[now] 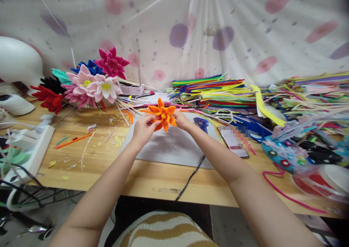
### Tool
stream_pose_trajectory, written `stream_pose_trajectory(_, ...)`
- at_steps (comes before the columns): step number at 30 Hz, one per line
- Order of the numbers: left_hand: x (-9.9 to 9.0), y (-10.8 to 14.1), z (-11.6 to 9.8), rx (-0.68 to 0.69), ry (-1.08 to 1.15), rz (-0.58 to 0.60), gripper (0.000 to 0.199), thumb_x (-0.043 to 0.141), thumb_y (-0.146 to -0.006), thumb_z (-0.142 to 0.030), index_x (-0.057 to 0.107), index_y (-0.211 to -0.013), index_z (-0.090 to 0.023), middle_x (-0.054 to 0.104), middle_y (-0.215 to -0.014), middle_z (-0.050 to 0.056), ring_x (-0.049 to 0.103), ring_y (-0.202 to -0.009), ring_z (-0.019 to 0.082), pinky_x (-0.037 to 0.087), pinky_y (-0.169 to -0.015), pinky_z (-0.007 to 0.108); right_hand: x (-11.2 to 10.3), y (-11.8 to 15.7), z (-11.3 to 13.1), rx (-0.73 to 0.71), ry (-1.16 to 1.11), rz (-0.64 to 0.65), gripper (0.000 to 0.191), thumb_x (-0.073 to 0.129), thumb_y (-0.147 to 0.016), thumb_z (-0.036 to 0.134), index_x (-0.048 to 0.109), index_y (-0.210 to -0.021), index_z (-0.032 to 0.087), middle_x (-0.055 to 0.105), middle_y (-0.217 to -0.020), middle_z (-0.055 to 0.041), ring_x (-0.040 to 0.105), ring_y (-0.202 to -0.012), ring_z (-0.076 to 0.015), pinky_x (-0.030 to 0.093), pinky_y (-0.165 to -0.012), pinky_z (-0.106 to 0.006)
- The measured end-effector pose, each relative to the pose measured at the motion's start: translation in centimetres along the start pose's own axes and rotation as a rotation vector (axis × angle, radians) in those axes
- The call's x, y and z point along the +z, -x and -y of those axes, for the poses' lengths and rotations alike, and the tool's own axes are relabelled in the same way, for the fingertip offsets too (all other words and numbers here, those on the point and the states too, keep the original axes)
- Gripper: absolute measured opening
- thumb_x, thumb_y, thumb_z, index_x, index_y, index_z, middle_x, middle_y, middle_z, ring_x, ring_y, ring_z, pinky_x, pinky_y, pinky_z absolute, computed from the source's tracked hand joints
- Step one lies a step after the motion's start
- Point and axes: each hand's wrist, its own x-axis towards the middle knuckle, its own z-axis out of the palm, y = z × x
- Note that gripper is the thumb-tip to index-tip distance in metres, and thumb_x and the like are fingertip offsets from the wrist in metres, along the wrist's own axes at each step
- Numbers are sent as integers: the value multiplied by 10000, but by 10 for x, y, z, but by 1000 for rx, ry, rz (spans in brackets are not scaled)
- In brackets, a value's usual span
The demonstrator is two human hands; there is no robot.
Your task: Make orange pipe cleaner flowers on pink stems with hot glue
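An orange flower (163,113) with pointed petals is held up over the grey mat (169,145). My left hand (145,127) pinches its left side, thumb and fingers closed on the petals. At its right edge is my right hand (181,119), fingers curled round the flower's side, their tips partly hidden behind the petals. A blue glue gun (201,124) lies on the mat to the right of my right hand. White-handled scissors (224,115) rest behind the mat.
Finished flowers (89,83) stand at the back left. Coloured pipe cleaners (215,90) are piled along the back. A phone (233,141) lies right of the mat, a power strip (40,148) at the far left. A black cable (191,178) crosses the wooden table's front edge (147,188).
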Motion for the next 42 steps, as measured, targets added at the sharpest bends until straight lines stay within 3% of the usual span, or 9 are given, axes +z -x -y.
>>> stream_pose_trajectory(5, 3, -3, 5, -250, 236, 33, 286, 679, -624, -243, 645, -894, -156, 652, -862, 57, 610, -764, 173, 501, -709, 333, -2, 1, 1, -16, 29, 14, 267, 471, -743, 167, 687, -898, 177, 656, -985, -70, 563, -914, -201, 423, -831, -363)
stream_pose_trajectory(10, 3, 5, -7, -42, 52, 57, 612, 675, -664, -242, 450, -1232, -265, 519, -1177, 82, 589, -902, 174, 516, -711, 314, -5, 1, -2, -57, 81, 13, 306, 480, -700, 96, 697, -889, 200, 663, -995, -57, 559, -944, -195, 406, -861, -360)
stream_pose_trajectory(16, 2, 10, -7, 215, -361, 90, 374, 589, -763, -214, 551, -1134, -238, 502, -1104, 84, 569, -893, 173, 501, -774, 334, -7, 2, -1, -91, 138, 70, 335, 474, -696, 74, 702, -891, 223, 668, -1005, -36, 551, -970, -193, 395, -875, -355)
stream_pose_trajectory(25, -1, 8, -11, 347, -394, 105, 157, 481, -831, -282, 630, -835, -235, 554, -832, 43, 558, -797, 173, 478, -755, 334, -2, 6, 7, -43, 75, 98, 226, 521, -707, 141, 701, -830, 201, 668, -955, -27, 561, -937, -202, 414, -838, -342)
stream_pose_trajectory(28, 1, 8, -12, 336, -401, 83, 172, 518, -812, -305, 597, -946, -231, 566, -901, 54, 562, -865, 191, 471, -778, 345, -3, 7, 8, -24, 66, 83, 208, 524, -714, 167, 699, -823, 193, 667, -943, -23, 563, -922, -204, 417, -831, -340)
stream_pose_trajectory(31, 8, 9, -10, 266, -432, -36, 478, 626, -722, -386, 490, -1145, -211, 513, -1115, 105, 537, -1011, 237, 463, -800, 369, -6, 6, 6, -47, 92, 63, 220, 513, -721, 164, 698, -834, 198, 669, -950, -26, 563, -916, -201, 413, -834, -340)
stream_pose_trajectory(34, 15, 12, -10, 129, -543, -88, 657, 610, -700, -494, 406, -1223, -153, 494, -1160, 160, 547, -1012, 271, 459, -759, 380, -4, 6, 3, -105, 127, 40, 233, 516, -732, 168, 692, -882, 198, 668, -982, -47, 559, -941, -204, 406, -848, -346)
stream_pose_trajectory(38, 20, 14, -12, -48, -727, -38, 663, 441, -761, -606, 414, -1210, -118, 591, -1047, 158, 605, -857, 274, 431, -652, 344, 5, 6, 0, -109, 146, -16, 219, 518, -765, 208, 675, -911, 163, 664, -1002, -89, 563, -936, -202, 410, -841, -339)
stream_pose_trajectory(42, 18, 9, -5, 78, -792, -52, 546, 331, -841, -550, 479, -1185, -153, 644, -923, 120, 613, -768, 234, 362, -579, 281, 13, 9, 0, -60, 112, -26, 206, 477, -794, 216, 669, -845, 161, 673, -967, -74, 572, -910, -186, 414, -832, -325)
